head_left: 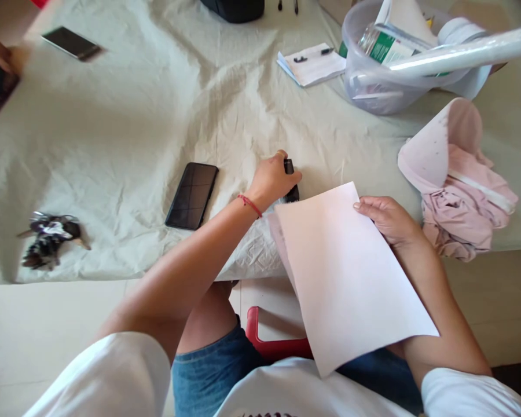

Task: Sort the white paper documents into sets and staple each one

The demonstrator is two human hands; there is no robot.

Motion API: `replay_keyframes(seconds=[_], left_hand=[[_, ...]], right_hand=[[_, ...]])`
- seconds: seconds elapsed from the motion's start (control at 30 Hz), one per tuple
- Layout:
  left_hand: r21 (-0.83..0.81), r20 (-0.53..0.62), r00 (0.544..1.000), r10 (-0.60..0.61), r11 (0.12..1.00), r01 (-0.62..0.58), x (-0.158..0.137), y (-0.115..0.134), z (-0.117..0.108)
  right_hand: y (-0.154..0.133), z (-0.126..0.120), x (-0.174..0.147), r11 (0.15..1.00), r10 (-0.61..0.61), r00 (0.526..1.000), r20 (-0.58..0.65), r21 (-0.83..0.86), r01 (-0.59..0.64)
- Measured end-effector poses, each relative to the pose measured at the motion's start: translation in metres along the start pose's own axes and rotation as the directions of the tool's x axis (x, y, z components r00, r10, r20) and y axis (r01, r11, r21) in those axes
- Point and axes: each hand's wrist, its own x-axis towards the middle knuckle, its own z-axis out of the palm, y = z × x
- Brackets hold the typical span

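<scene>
My left hand point(272, 180), with a red string bracelet on its wrist, is closed around a small black oblong object point(291, 179) on the table. The fingers cover part of this object, so I cannot make out its kind. White sheets of paper point(351, 272) are pinched at their right edge between the thumb and fingers of my right hand point(386, 219). The sheets slant over the table's front edge and my lap, and a second layer shows along their left side. A dark phone point(191, 196) lies just left of my left hand.
A pale cloth covers the table point(125, 139). Keys point(52, 237) lie at front left, another phone point(70, 43) farther back. A crumpled pink garment point(464, 185) is at right. Behind stand a filled plastic tub point(373, 95) and a notepad point(310, 66). Another person's hand point(2, 58) shows at left.
</scene>
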Motion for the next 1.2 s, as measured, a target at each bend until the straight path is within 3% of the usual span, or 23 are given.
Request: replay_keyframes(seconds=[0.2,0.37,0.57,0.8,1.03,1.2], left_hand=[[-0.173,0.073,0.990,-0.119,0.976,0.130,-0.039,-0.026,-0.007],[-0.148,0.099,0.982,-0.158,0.974,0.171,-0.055,-0.021,-0.004],[-0.071,0.137,0.988,-0.068,0.994,0.078,-0.058,-0.007,-0.003],[-0.195,0.164,0.987,0.004,0.980,0.029,-0.054,-0.027,0.002],[-0.351,-0.051,0.997,0.065,0.933,-0.079,-0.064,-0.054,-0.003],[-0.367,-0.222,0.948,0.229,0.881,-0.298,-0.067,-0.061,-0.003]], right_hand=[[-0.004,0.030,-0.002,0.988,-0.004,0.991,0.133,-0.153,0.024],[-0.005,0.039,-0.009,0.986,0.042,0.988,0.146,-0.164,-0.017],[0.006,0.037,-0.015,0.989,0.138,0.982,0.133,-0.066,-0.130],[0.005,0.038,-0.010,0.994,0.108,0.992,0.058,-0.007,-0.108],[0.012,0.030,-0.021,0.995,0.063,0.997,-0.037,-0.071,-0.066],[0.017,0.015,-0.026,0.999,0.043,0.989,-0.145,-0.021,-0.046]])
